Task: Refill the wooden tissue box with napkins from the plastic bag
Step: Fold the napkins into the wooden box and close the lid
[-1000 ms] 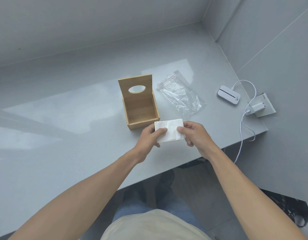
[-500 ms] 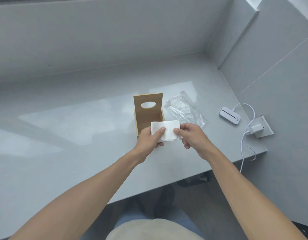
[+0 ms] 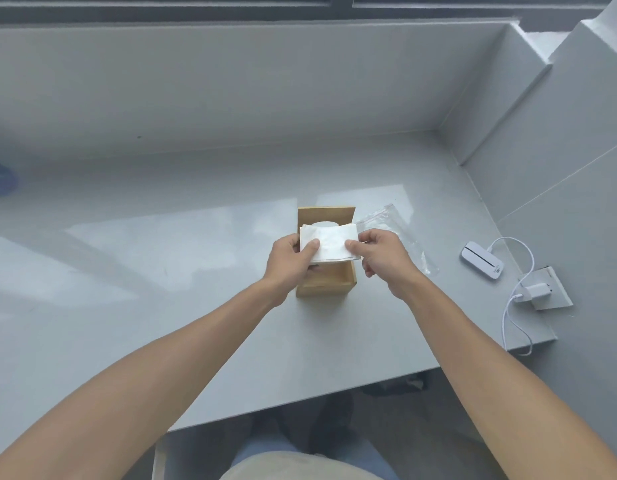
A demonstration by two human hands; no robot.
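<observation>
A stack of white napkins (image 3: 329, 243) is held flat between both hands, just above the open wooden tissue box (image 3: 326, 287). My left hand (image 3: 289, 261) pinches the stack's left end, and my right hand (image 3: 379, 253) pinches its right end. The box's lid (image 3: 326, 214) stands upright at the back, its oval hole partly hidden by the napkins. The clear plastic bag (image 3: 391, 230) lies flat and looks empty, just right of the box behind my right hand.
A white device (image 3: 482, 259) with a cable lies at the right, beside a charger plugged into a socket plate (image 3: 546, 289). The grey counter's front edge (image 3: 334, 396) runs below my forearms. Walls close in behind and on the right. Something blue (image 3: 0, 176) sits at the far left.
Both hands carried the napkin stack away from me, from in front of the box to directly over its opening. The camera tilted upward, showing more of the back wall.
</observation>
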